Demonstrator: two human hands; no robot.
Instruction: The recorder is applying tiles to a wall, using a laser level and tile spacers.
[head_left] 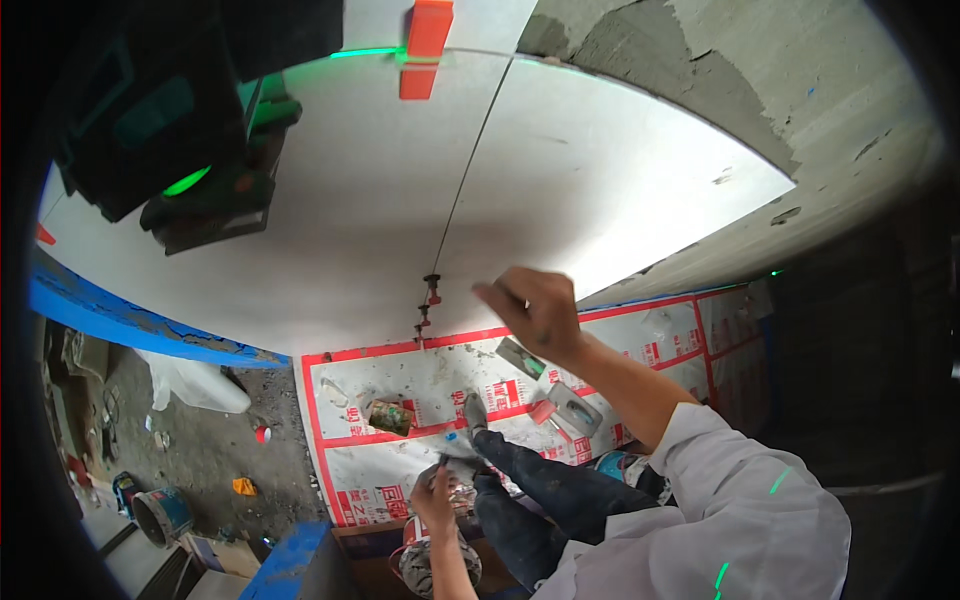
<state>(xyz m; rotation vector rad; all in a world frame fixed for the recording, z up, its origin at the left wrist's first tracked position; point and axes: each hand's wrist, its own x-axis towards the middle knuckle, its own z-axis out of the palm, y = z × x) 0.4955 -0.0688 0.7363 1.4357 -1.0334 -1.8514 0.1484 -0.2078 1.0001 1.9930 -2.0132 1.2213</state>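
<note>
My right hand (540, 312) is raised in front of the large white tiles (370, 200), right of the seam between them. Its fingers are curled together; whether anything small is in them I cannot make out. Down that seam sit several small red and dark tile levelling clips (432, 288), left of this hand. My left hand (433, 500) is lower, above the covered floor near my legs. Its fingers are pinched, and a small dark thing seems to show at their tips, too small to name. A red clamp-like piece (428, 50) bridges the upper tile edge.
A dark device with green light (205, 205) is at upper left. White-and-red sheeting (360, 460) covers the floor, bearing a trowel (572, 410), a smaller flat tool (520, 358) and a printed block-like container (390, 417). Buckets (163, 517) stand lower left; bare rough wall (800, 90) is upper right.
</note>
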